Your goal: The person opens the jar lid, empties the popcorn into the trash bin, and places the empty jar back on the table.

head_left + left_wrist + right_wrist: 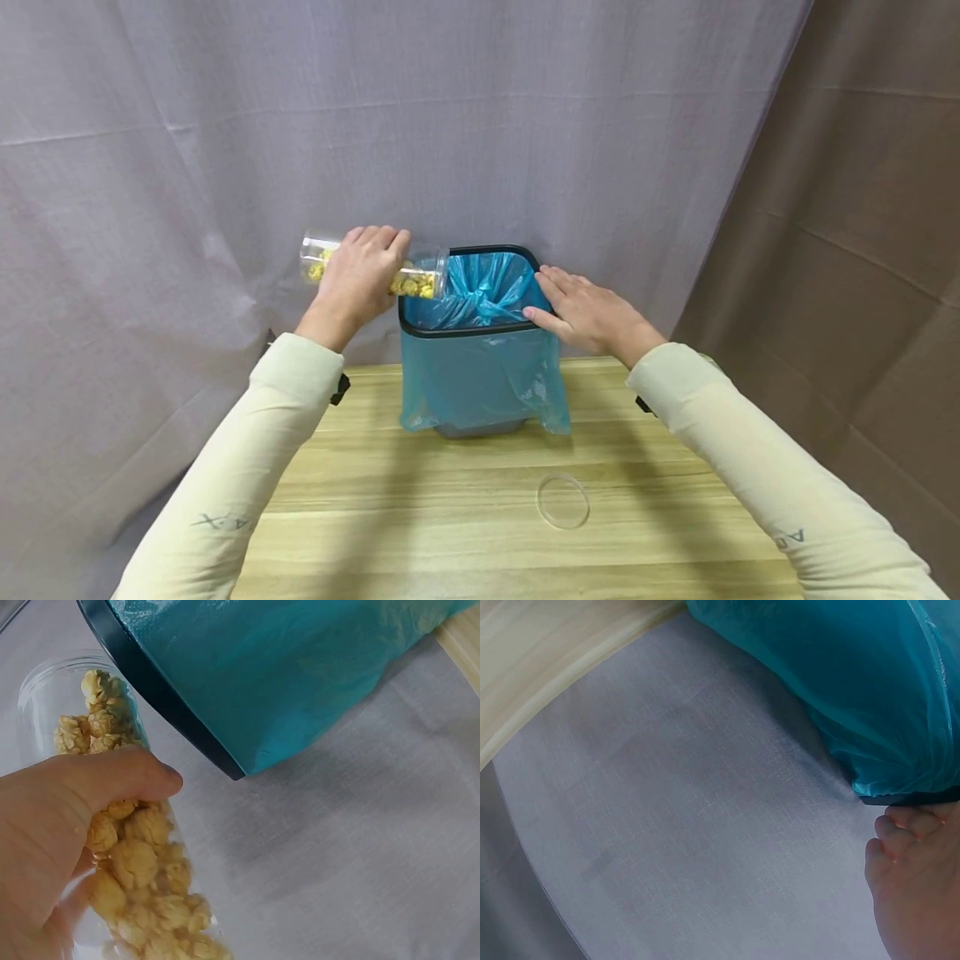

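Jar mouth overlaps the bin's rim at ten o'clock

The left hand [363, 273] wraps a clear jar [433, 265] of yellow popcorn-like pieces [135, 862], thumb along its side. In the head view the jar lies on its side, its long axis running roughly from nine toward three o'clock, the three o'clock end slightly lower. That threaded end overlaps the ten o'clock edge of the bin [472, 332] in view; whether the two touch, I cannot tell. The bin's opening lies at three to four o'clock from the left hand, so this hand and the mouth matter most.

The right hand [588, 312], fingers extended, rests at the bin's three o'clock rim, well apart from the jar. A blue liner [480, 375] hangs over the rim. On the counter [450, 546], at five o'clock from the bin, sits a clear round piece [563, 502], perhaps a lid.

No label shows on jar or bin. The left sleeve [247, 467] bears an X and possibly an A; the right sleeve [757, 454], an A beside an unclear letter.
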`<state>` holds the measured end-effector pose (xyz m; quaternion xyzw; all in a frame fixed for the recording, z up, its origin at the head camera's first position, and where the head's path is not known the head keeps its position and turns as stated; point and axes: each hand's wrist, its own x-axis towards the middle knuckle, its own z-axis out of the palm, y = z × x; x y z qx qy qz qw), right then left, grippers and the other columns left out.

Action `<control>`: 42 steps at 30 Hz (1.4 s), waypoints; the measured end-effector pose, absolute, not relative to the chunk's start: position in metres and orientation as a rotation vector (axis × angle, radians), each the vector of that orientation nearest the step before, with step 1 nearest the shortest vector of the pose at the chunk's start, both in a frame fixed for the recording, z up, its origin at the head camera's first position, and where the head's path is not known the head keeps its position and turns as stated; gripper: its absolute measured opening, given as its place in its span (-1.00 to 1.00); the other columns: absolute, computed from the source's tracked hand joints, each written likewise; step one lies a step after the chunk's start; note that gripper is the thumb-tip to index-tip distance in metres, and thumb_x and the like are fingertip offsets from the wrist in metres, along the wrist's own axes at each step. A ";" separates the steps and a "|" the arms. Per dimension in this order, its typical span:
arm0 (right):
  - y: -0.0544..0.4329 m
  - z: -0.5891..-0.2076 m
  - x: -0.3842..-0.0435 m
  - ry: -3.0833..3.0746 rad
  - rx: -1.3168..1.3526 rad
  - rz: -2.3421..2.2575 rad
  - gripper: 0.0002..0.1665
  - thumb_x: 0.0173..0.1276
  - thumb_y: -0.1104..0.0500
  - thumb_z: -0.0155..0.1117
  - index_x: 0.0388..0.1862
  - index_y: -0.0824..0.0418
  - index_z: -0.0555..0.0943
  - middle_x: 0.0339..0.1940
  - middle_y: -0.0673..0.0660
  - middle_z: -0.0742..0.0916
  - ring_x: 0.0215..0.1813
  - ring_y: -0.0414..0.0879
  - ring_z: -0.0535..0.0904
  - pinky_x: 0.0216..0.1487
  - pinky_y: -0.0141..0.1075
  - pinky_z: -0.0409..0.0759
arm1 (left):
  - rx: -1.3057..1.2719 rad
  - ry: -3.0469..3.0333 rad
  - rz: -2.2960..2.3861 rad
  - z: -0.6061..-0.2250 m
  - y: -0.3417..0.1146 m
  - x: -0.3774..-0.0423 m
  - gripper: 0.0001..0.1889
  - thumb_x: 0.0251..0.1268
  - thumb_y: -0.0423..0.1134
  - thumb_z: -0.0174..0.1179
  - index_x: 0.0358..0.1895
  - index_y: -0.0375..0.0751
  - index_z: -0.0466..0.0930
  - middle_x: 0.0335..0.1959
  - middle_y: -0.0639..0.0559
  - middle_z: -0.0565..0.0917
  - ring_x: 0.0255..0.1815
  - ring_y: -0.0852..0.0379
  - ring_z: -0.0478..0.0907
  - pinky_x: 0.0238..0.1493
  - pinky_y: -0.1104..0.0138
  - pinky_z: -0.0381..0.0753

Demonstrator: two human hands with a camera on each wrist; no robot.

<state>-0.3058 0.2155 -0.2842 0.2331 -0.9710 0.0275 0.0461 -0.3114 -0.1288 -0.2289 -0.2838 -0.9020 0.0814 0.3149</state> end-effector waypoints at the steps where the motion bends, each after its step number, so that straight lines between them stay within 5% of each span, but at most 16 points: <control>1: 0.216 -0.284 -0.306 -2.966 0.711 0.087 0.01 0.67 -0.37 -0.24 0.76 0.29 -0.06 0.79 0.30 0.07 0.78 0.26 -0.02 0.74 0.17 0.03 | -0.751 -2.367 0.218 -0.229 -0.129 -0.312 -0.28 -0.06 -0.37 0.62 0.25 -0.35 0.51 0.09 -0.25 0.71 0.19 -0.24 0.65 0.36 -0.02 0.57; 11: 0.215 -0.284 -0.306 -2.970 0.711 0.089 0.01 0.68 -0.37 -0.25 0.76 0.29 -0.07 0.79 0.30 0.07 0.79 0.25 -0.03 0.74 0.17 0.02 | -0.765 -2.286 0.299 -0.230 -0.128 -0.315 -0.42 0.05 -0.58 0.38 0.23 -0.33 0.55 0.10 -0.22 0.74 0.19 -0.20 0.66 0.35 0.03 0.56; 42: 0.214 -0.284 -0.308 -2.969 0.695 0.089 0.01 0.67 -0.38 -0.25 0.76 0.28 -0.06 0.79 0.29 0.08 0.78 0.25 -0.02 0.74 0.17 0.04 | -0.860 -2.118 0.370 -0.227 -0.123 -0.325 -0.51 0.22 -0.65 0.28 0.21 -0.26 0.64 0.15 -0.15 0.76 0.21 -0.13 0.68 0.41 0.06 0.54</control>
